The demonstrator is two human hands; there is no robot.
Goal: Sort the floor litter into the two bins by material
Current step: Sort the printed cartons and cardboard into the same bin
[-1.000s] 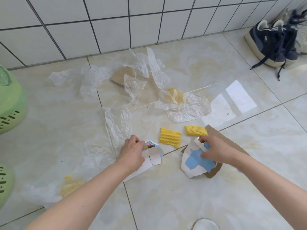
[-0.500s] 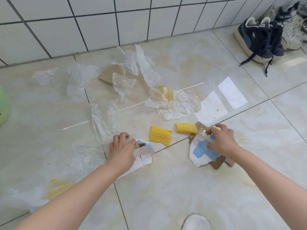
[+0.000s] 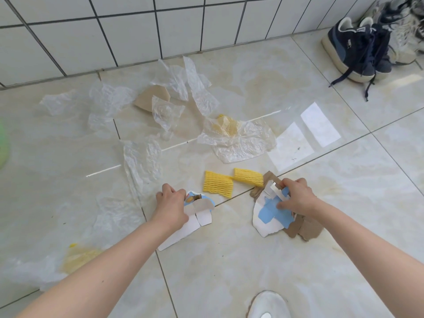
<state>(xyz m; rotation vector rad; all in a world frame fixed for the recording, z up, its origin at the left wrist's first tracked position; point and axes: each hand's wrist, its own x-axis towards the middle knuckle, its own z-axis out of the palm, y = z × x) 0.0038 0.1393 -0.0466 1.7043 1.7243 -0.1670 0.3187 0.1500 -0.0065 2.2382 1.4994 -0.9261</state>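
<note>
My left hand (image 3: 171,204) grips a torn white carton piece with a printed blue edge (image 3: 199,214) on the floor tiles. My right hand (image 3: 296,198) grips a white and blue torn paper piece (image 3: 268,216) together with brown cardboard scraps (image 3: 305,230) beneath it. Two yellow foam net pieces (image 3: 218,187) (image 3: 247,176) lie between and just beyond my hands. Several crumpled clear plastic sheets (image 3: 236,141) (image 3: 142,161) are spread toward the wall, one over a tan cardboard piece (image 3: 146,99). Only a green sliver of a bin (image 3: 2,148) shows at the left edge.
A white tiled wall (image 3: 137,31) runs along the back. Dark blue sneakers (image 3: 358,49) and other shoes sit at the far right. A plastic sheet with yellow foam inside (image 3: 75,258) lies near left. A white shoe tip (image 3: 267,304) shows at the bottom.
The view has shifted left, so the green bins have slid almost out of frame. My right hand has gathered the paper and cardboard together; my left hand stays on the carton piece.
</note>
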